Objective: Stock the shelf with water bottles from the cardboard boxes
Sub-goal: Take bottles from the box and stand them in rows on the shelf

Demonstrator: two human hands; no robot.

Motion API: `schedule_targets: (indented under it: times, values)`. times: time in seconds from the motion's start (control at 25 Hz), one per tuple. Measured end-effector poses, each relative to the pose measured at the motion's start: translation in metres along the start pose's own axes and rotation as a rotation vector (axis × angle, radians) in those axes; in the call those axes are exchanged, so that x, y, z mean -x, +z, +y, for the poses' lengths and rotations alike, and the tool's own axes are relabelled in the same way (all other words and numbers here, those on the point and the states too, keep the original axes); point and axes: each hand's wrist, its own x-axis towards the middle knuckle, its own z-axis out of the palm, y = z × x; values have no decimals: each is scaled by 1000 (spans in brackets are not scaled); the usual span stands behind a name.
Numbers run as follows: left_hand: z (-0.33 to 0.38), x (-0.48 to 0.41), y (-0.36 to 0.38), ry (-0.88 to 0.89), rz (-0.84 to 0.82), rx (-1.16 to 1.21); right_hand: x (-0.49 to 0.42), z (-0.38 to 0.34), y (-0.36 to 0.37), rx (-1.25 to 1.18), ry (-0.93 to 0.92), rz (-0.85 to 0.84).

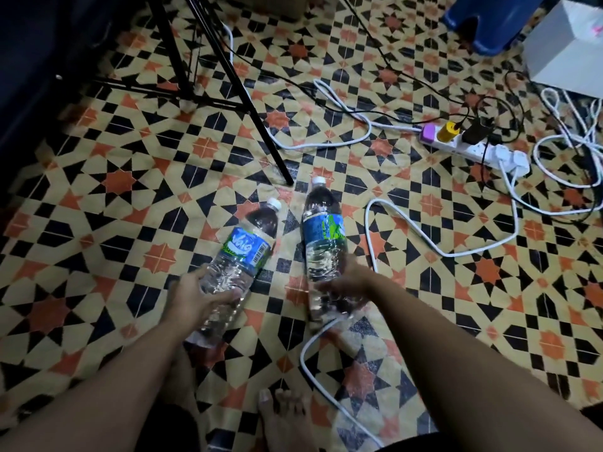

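Left hand [195, 295], right hand [342, 282] around ribbed clear bottles [243, 252]

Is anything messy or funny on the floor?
Yes. Loose white cable loops across the tiled floor near the power strip, passing under the bottle in the right hand and beside a bare foot, a likely trip hazard.

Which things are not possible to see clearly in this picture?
Head view only.
1. The shelf and cardboard boxes: outside the frame.
2. Base of left bottle: blurred, just below the left hand.
3. Lower part of right bottle: covered by the right hand.
4. The white box: cut by the right edge.
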Motion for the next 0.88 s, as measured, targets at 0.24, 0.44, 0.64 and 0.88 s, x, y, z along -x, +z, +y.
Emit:
schedule_targets:
  times: [0.24,0.44,0.64,0.88]
  values:
    - [16,-8,45,-131,-90,-75,-13,-11,59,-198,223,-50]
    - [31,-12,53,-159,-45,-67,-7,-27,79,-623,179,259]
    - [35,-10,48,-110,5,-29,-2,-27,101,-268,212,443]
    - [43,-16,51,-208,-110,-26,-17,-32,90,-380,252,357]
